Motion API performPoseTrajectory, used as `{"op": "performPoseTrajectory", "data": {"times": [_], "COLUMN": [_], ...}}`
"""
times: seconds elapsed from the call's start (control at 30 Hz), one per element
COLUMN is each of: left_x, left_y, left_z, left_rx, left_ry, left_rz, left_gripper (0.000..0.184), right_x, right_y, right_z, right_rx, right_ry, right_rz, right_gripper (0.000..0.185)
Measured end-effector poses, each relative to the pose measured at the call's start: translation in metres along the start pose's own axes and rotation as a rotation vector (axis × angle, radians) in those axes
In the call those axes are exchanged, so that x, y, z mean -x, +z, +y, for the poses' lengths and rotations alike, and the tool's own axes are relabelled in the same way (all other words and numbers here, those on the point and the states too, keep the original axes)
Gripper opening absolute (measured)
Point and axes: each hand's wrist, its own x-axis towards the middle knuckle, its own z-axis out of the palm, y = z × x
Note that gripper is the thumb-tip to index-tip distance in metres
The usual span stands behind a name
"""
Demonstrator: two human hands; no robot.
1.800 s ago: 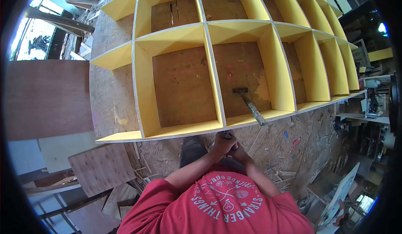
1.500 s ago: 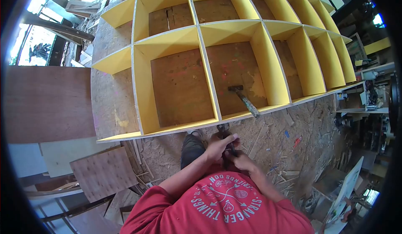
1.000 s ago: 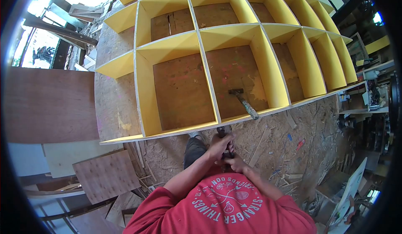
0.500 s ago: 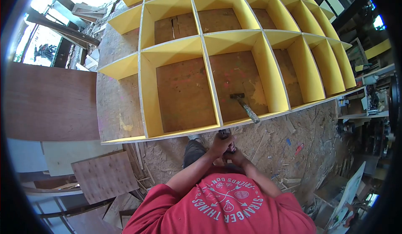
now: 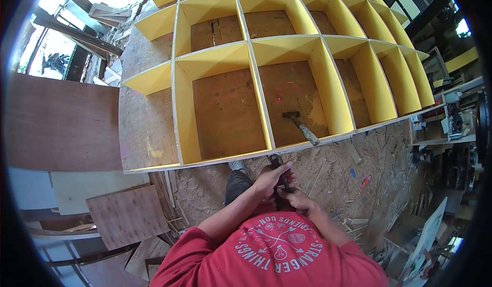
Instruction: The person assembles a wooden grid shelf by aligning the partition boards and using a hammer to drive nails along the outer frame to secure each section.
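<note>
My left hand [image 5: 270, 180] is closed around a dark, long-handled tool [image 5: 275, 160] in front of my body; its exact kind I cannot make out. Lower and to the right, my right hand [image 5: 300, 201] grips the lower part of the same tool, with its fingers partly hidden. The tool's upper end is close to the front edge of a yellow wooden grid frame [image 5: 220, 157]. Inside one of the frame's front compartments lies a hammer [image 5: 303, 129], its worn handle resting over the front edge.
Brown plywood sheets [image 5: 61, 123] stand at the left, with a smaller panel [image 5: 127, 218] below them. Sawdust and wood scraps cover the floor [image 5: 328, 179]. Shelves with tools [image 5: 451, 117] line the right side.
My hands have moved slightly apart, the right one down and to the right, so more of the dark tool shows. The hammer stays in its compartment.
</note>
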Motion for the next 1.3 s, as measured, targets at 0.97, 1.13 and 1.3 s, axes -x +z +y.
{"op": "performPoseTrajectory", "data": {"times": [0.97,1.13,1.3], "left_x": [-0.014,-0.004,-0.012], "left_y": [-0.014,0.003,0.001], "left_z": [-0.004,0.004,-0.005], "left_rx": [-0.255,-0.093,-0.085], "left_ry": [0.148,0.119,0.175], "left_rz": [-0.061,-0.071,-0.045], "left_gripper": [0.041,0.037,0.036], "right_x": [-0.003,0.000,0.004], "right_y": [-0.008,-0.005,0.007], "right_z": [-0.009,-0.004,-0.015], "right_rx": [0.512,0.621,0.587], "right_ry": [-0.153,-0.208,-0.097], "right_rz": [0.187,0.264,0.274], "right_gripper": [0.035,0.037,0.035]}}
